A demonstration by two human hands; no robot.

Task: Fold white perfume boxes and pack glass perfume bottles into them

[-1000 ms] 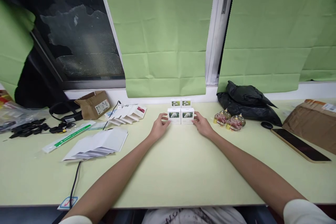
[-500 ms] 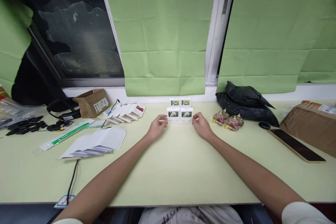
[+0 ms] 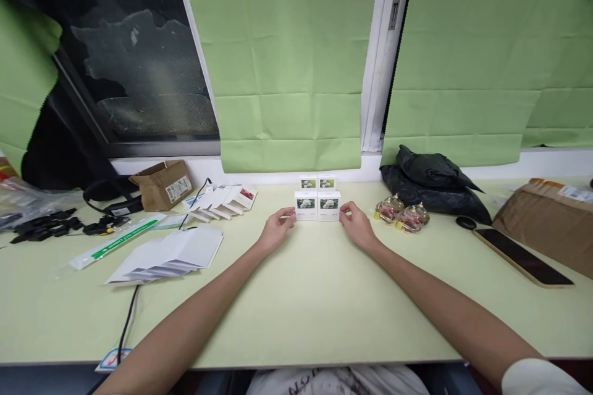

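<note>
- Four small white boxes stand in a two-by-two block at the middle of the far edge of the bench. The front pair sits side by side and touching, and the back pair stands right behind it, below the window sill.
- Both hands flank the front pair. The left hand rests on the bench at its left side and the right hand at its right side. Each has its fingers loosely curled and apart, clamped on nothing. Whether the fingertips touch the cardboard or stop just short of it, I cannot tell.
- One second ago the fingers lay against the outer sides of the front pair. Now both hands sit a little nearer the bench's near edge, at the front corners, while the boxes keep their places. To my eye the pressing together is over and the hold is easing off.
- Each box front carries a picture of white flowers on green. The line of print beneath is too small to read.
- Left of the block, a long clear packet has a green stripe with white lettering that is not legible. A small cardboard carton near the far left bears a white shipping label, also unreadable.
- At the bench's right edge a brown parcel carries a white label too blurred to read, and a dark phone lies before it.
</note>
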